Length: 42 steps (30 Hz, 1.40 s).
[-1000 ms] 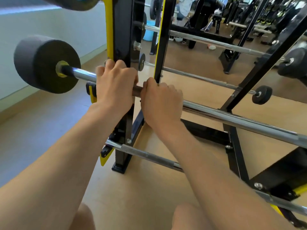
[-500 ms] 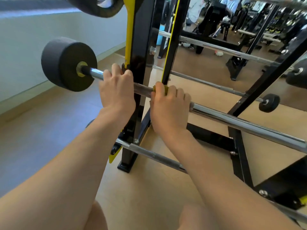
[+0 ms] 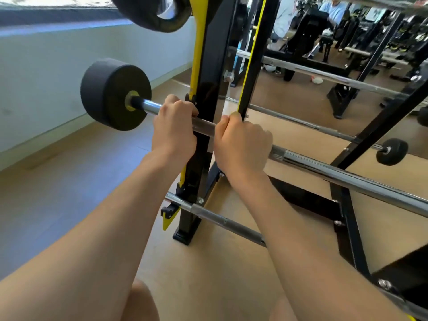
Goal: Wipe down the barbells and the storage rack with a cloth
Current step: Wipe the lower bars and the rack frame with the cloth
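Both hands are wrapping around the same barbell [image 3: 335,179] right now. The left hand [image 3: 173,132] is gripping the bar overhand, fingers curled over the top, close to the big black end weight [image 3: 115,95]. The right hand [image 3: 242,144] is clamping down on the knurled part just beside it, with only a short bare stretch of bar between the two. There's a tiny bit of yellowish cloth [image 3: 234,115] poking out at the top of the right hand's fingers; most of it is hiding under the hand, so I can't tell how it's folded.

The barbell is sitting across the black and yellow storage rack [image 3: 208,66], running from the weight on the left down toward the lower right edge of the view. The hands are gripping it right where it's crossing the near upright.

A second bar [image 3: 227,221] is lying lower on the rack, near the wooden floor [image 3: 208,274]. Behind the rack another thin bar with a small black end weight [image 3: 391,152] is sitting further back, and part of a dark ring-shaped plate [image 3: 162,19] is hanging at the top. The pale wall [image 3: 46,77] is running along the left side.
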### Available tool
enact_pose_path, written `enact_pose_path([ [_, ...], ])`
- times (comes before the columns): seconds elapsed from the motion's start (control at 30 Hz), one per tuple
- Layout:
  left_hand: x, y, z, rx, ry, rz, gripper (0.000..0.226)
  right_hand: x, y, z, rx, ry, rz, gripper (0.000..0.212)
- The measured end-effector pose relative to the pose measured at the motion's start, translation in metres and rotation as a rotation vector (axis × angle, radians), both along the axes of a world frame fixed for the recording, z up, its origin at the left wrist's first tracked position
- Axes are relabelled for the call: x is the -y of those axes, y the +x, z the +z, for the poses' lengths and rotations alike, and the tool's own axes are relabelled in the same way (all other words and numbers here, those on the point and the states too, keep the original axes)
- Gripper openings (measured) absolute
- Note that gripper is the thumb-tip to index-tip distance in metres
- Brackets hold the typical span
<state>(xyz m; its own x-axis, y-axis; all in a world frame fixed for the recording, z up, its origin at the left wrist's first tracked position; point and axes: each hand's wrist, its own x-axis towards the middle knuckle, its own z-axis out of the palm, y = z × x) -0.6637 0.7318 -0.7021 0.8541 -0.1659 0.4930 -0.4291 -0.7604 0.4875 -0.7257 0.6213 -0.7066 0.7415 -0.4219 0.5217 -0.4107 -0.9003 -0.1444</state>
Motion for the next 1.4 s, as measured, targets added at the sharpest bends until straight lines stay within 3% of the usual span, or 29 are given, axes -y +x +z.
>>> enact_pose_path([
  [0.07, -0.003, 0.001, 0.002, 0.026, -0.047, -0.025, 0.051, -0.019, -0.006, -0.024, -0.01, -0.165, -0.004, 0.048],
  [0.2, -0.006, 0.0, 0.006, 0.056, -0.138, -0.072, 0.059, -0.022, 0.01, -0.036, -0.228, -0.45, 0.11, 0.079],
  [0.37, -0.007, -0.001, 0.008, 0.039, -0.168, -0.089, 0.052, -0.004, 0.028, -0.012, -0.234, -0.603, 0.263, 0.053],
  [0.5, -0.004, -0.003, 0.01, -0.088, -0.454, -0.031, 0.04, 0.026, 0.042, 0.023, -0.323, -0.31, 0.636, 0.056],
  [0.6, -0.003, -0.005, 0.01, -0.097, -0.518, -0.018, 0.029, 0.014, 0.044, 0.016, -0.129, -0.109, 0.468, 0.038],
  [0.67, -0.004, -0.005, 0.01, -0.078, -0.536, -0.008, 0.027, 0.0, 0.047, 0.006, -0.02, -0.024, 0.305, 0.039],
  [0.77, -0.003, -0.004, 0.007, -0.082, -0.537, 0.004, 0.025, -0.01, 0.04, -0.006, 0.033, -0.144, 0.28, 0.024],
  [0.87, 0.001, -0.004, 0.005, -0.064, -0.512, -0.003, 0.022, -0.001, 0.031, -0.021, 0.025, -0.435, 0.349, 0.034],
  [0.97, 0.006, -0.006, 0.003, -0.042, -0.504, 0.002, 0.023, 0.008, 0.039, -0.013, -0.071, -0.515, 0.402, 0.026],
  [1.1, 0.005, -0.006, 0.002, -0.022, -0.539, 0.009, 0.025, 0.011, 0.04, 0.009, -0.187, -0.462, 0.487, 0.026],
  [1.27, -0.004, -0.008, 0.004, -0.008, -0.517, 0.009, 0.026, 0.017, 0.056, 0.023, -0.324, 0.081, 0.495, 0.022],
  [1.33, -0.005, -0.008, 0.003, 0.005, -0.503, 0.002, 0.025, 0.019, 0.047, 0.024, -0.387, 0.078, 0.525, 0.028],
  [1.4, -0.006, -0.006, 0.002, 0.015, -0.49, -0.007, 0.024, 0.015, 0.032, 0.014, -0.383, -0.186, 0.495, 0.057],
])
